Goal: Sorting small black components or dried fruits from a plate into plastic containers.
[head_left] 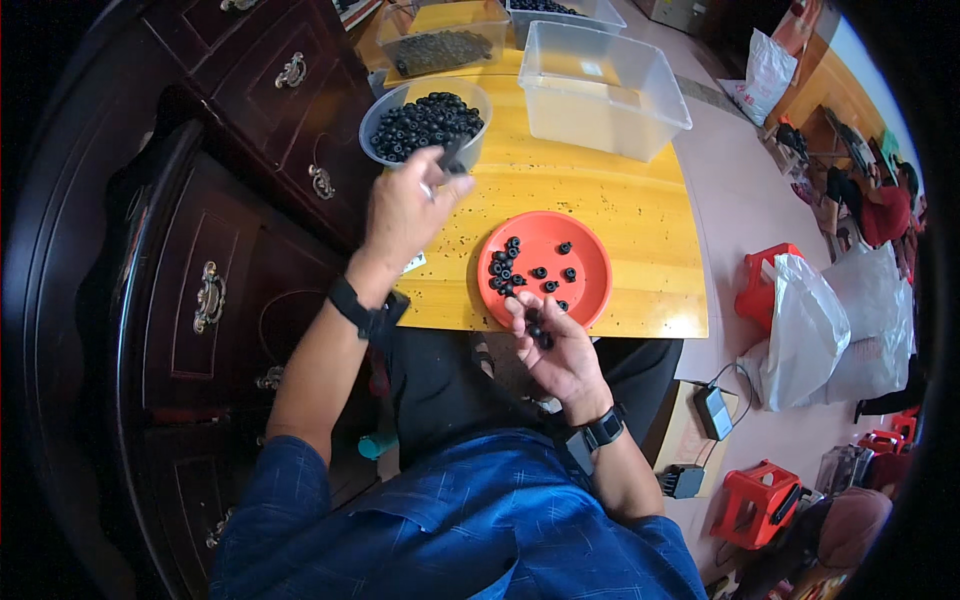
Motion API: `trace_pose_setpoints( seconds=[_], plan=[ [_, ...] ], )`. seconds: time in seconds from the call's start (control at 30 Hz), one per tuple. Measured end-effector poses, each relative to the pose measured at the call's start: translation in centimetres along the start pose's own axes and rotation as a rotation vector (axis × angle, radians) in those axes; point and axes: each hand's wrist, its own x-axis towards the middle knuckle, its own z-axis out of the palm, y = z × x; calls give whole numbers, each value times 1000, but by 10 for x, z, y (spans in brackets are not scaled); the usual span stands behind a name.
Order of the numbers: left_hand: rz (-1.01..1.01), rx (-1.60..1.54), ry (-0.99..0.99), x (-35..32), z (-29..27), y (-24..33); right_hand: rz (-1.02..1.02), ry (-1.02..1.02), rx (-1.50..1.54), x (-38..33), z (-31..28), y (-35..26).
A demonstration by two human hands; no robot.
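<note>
My left hand [405, 205] is raised just in front of a clear round tub [371, 143] heaped with small black ring-like parts [425, 125]. Its fingers close around a dark object [455, 155], blurred by motion, with a glint of metal by the palm; its kind cannot be made out. Palm up, my right hand [560, 360] curls at the near rim of a red round plate [592, 255]. Several black parts [539, 330] of the same sort rest in its fingers. More black parts [503, 268] lie on the plate, mostly clustered at its left side.
The yellow wooden table [640, 220] is sprinkled with tiny black crumbs. A clear rectangular bin [600, 110] stands at its far right, and a tub of dark parts [440, 50] behind. Dark drawers [210, 300] flank my left. Red stools [760, 500] and white bags [810, 320] occupy the floor at right.
</note>
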Motion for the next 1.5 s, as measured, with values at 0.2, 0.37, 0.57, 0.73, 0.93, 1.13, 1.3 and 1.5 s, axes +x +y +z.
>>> trace_pose_setpoints(
  seconds=[0.2,0.37,0.57,0.73,0.93,1.13,1.3,1.5],
  plan=[
    [-110,45,-372,-26,-3,19,-23,50,47,0,13,-6],
    [-119,-257,-555,-90,18,43,-132,34,-290,5,2,5],
    [-333,-363,-746,-104,21,43,-179,111,-606,-7,14,10],
    [-283,-429,-598,-122,37,29,-203,21,-661,-14,18,8],
    [-365,-670,-460,-132,50,20,-164,-50,-423,-11,10,3],
    [-387,-659,-608,-122,33,29,-140,-64,-399,-12,-6,-4],
    [-537,-1027,-606,-122,30,34,-111,-124,-333,-12,-9,-1],
    [-511,-1026,-650,-120,31,31,-28,-140,-178,-11,-16,2]
  ],
)
